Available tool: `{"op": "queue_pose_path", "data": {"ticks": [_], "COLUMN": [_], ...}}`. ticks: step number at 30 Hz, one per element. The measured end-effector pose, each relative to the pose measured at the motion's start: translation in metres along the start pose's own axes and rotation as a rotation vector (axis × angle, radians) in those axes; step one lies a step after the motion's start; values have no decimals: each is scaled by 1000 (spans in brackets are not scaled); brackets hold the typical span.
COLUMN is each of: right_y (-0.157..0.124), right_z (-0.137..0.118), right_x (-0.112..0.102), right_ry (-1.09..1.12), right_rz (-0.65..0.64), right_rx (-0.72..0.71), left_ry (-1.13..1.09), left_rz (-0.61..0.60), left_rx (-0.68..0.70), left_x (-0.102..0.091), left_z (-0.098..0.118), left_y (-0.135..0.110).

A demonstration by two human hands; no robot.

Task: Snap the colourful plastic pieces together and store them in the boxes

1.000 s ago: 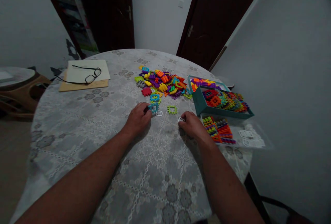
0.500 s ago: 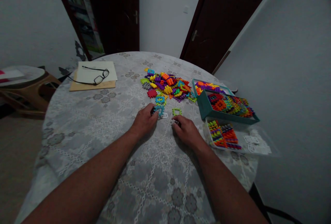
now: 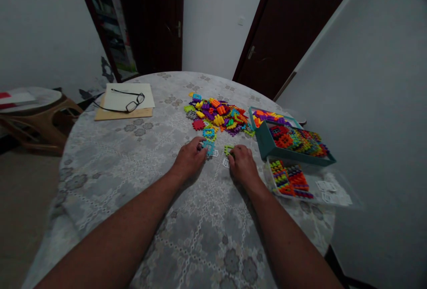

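My left hand (image 3: 188, 160) rests on the lace tablecloth (image 3: 140, 182) with its fingers curled on a blue square block (image 3: 209, 147). My right hand (image 3: 243, 164) lies a little to the right, fingers bent over a green square frame piece (image 3: 228, 150), with a small white window piece (image 3: 225, 162) at its fingertips. Another white piece (image 3: 215, 153) lies between the hands. A heap of coloured interlocking blocks (image 3: 218, 113) sits just beyond both hands.
A teal box (image 3: 267, 144) full of blocks stands at the right, with a clear tray (image 3: 333, 189) of blocks and white pieces in front of it. Glasses (image 3: 132, 102) lie on papers at the far left. A wooden stool (image 3: 40, 118) and dark doors are beyond the table.
My right hand has slid left from beside the clear tray towards the green frame piece, carrying a small white piece. The left hand stays on the blue block. The camera view has shifted.
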State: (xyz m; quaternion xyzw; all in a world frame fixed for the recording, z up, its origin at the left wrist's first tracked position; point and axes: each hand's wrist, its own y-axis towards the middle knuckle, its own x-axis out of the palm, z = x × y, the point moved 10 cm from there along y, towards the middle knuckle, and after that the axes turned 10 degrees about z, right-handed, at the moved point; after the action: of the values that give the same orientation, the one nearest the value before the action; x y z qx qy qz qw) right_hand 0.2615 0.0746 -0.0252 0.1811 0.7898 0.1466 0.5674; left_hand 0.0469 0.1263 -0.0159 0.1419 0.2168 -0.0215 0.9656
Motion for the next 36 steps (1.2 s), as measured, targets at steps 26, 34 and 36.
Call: {"op": "queue_pose_path", "data": {"ticks": [26,34,36], "right_y": [-22,-6,10], "right_z": [-74,-77,-67], "right_x": [-10,-23,-27], "right_ry": [288,424,454], "right_rz": [119,112,116], "right_rx": [-378,-323,-245], "left_ry": [-10,119,129], "left_rz": [-250,-163,-157], "left_rx": [76,189,192], "left_x": [18,8,7], "left_z": [9,7,5], "left_y": [-6,1,2]}}
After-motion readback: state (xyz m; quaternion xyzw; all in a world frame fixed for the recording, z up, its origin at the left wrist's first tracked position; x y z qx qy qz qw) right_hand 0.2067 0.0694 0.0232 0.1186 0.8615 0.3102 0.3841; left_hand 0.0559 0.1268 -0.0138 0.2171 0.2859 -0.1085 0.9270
